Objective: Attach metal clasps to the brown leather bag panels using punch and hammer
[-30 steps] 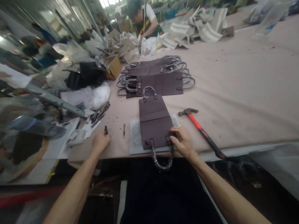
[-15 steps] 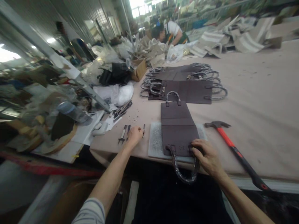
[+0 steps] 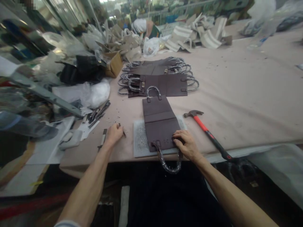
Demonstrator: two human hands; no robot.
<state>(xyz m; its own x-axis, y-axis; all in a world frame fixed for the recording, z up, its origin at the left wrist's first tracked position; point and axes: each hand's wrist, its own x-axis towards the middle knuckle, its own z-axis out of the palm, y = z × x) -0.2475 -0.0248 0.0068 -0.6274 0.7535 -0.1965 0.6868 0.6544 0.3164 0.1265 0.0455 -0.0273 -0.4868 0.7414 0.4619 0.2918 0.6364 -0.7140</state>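
Slim tool [image 3: 122, 130] has tilted, pinched in left grip [image 3: 114, 134]; right grip [image 3: 186, 144] clamps brown panel [image 3: 161, 126], handles [image 3: 172, 171] already attached, hammer [image 3: 210, 135] untouched to its right

Light: pale, diffuse, even over the bench [image 3: 236, 94]; shadows faint. Glare: small glints on the near plastic-wrapped handle [image 3: 171, 171]. Dim: below the bench. Focus: distance hazy; left edge smeared, stretched. Pixelated patch [image 3: 26, 4], top left.

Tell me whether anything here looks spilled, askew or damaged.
Slightly: small dark specks lie scattered on the table beyond the left hand, like stray scraps, and the brown panel has its near handle hanging past the table's edge. Nothing looks clearly damaged.
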